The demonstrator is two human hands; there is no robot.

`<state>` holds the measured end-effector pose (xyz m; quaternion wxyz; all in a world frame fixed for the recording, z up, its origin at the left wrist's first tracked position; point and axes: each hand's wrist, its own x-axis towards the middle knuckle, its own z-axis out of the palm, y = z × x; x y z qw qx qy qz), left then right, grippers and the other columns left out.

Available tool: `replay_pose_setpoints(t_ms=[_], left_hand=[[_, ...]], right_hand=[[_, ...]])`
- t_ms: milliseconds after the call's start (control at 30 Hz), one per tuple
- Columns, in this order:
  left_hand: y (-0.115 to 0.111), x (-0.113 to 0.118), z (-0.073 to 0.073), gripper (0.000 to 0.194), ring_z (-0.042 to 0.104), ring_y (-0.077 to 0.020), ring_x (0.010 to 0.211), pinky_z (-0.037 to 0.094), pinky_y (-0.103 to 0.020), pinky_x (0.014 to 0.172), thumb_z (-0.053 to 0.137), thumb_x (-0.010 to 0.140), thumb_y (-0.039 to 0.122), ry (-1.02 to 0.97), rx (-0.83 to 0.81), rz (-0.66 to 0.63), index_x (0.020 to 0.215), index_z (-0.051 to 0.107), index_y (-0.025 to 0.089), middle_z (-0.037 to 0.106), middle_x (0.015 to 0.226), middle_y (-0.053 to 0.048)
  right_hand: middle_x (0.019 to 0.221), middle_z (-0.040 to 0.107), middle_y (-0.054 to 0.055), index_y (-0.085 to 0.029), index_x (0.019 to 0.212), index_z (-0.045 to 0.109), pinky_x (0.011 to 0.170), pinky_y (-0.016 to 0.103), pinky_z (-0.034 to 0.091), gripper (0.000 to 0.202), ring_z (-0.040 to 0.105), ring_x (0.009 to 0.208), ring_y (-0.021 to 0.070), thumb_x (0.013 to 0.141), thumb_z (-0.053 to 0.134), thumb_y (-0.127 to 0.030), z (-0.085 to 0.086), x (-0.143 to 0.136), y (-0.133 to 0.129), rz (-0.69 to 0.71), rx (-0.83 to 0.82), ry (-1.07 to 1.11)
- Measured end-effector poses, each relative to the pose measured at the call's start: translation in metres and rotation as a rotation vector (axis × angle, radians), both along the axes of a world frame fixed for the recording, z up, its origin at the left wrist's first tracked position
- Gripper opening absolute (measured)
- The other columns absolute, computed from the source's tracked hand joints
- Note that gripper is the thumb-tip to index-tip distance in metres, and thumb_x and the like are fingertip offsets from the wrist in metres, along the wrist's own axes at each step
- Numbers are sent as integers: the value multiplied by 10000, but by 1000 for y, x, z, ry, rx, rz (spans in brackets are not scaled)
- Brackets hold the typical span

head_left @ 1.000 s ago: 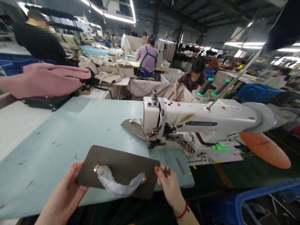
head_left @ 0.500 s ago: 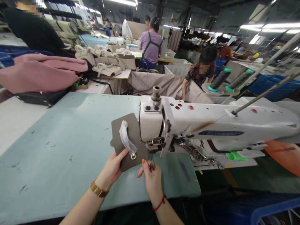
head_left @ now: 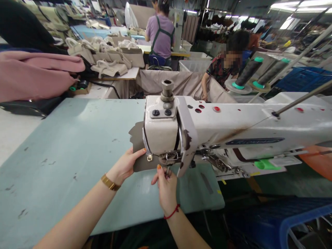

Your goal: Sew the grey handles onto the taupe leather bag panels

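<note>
My left hand [head_left: 126, 163] grips the left edge of a grey-brown bag panel [head_left: 139, 165], thumb on top. The panel lies under the head of a white sewing machine [head_left: 160, 136], which hides much of it. A small gold-coloured buckle [head_left: 149, 158] shows on the panel near my thumb. Of the white strip on it, only a sliver is visible beside the machine head. My right hand [head_left: 167, 188] is closed close to the panel's near right corner, just in front of the presser foot area. A small metal tool [head_left: 168, 171] pokes out between its fingers, mostly hidden.
The machine stands on a pale green table [head_left: 77, 148]. Thread cones [head_left: 249, 73] rise behind its arm. Pink material [head_left: 38, 74] is heaped at the left, with beige bags [head_left: 111, 67] beyond. A co-worker [head_left: 225, 62] bends behind the machine. A blue crate [head_left: 282, 224] is at lower right.
The panel has turned and slid right under the machine head, so most of its white strip is now covered. My left hand moved with it. My right hand stays near the needle area.
</note>
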<state>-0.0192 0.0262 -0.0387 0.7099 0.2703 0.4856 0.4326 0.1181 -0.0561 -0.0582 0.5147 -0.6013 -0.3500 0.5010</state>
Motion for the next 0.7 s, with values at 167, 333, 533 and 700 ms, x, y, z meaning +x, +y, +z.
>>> replay_pose_setpoints(t_ms=[167,333,533,700], left_hand=[[-1,-5,-1,386,665,-194,675,560,-277,607,773,650,275,40,-1,-28,986,627,154,723,827,-56],[-5,-19,3,365,651,-184,753,531,-241,606,720,727,397,127,17,-288,992,631,162,705,926,-72],[-10,-23,9,376,533,-118,486,370,-189,397,637,768,509,311,189,-550,785,637,133,633,598,-25],[-11,-20,14,360,532,-127,487,401,-190,429,620,784,497,357,257,-533,717,633,143,613,552,-35]], right_hand=[[451,482,-32,-194,427,505,559,252,313,507,433,499,117,874,509,-432,-1,0,-1,0,41,-41],[463,499,-30,-190,435,484,586,241,337,510,474,515,115,890,485,-420,4,3,-1,30,98,-145],[452,475,-41,-189,454,457,551,236,328,496,446,471,102,881,500,-438,5,3,-1,15,135,-178],[450,469,-39,-196,448,446,554,236,340,494,448,477,108,887,483,-422,0,1,0,2,137,-143]])
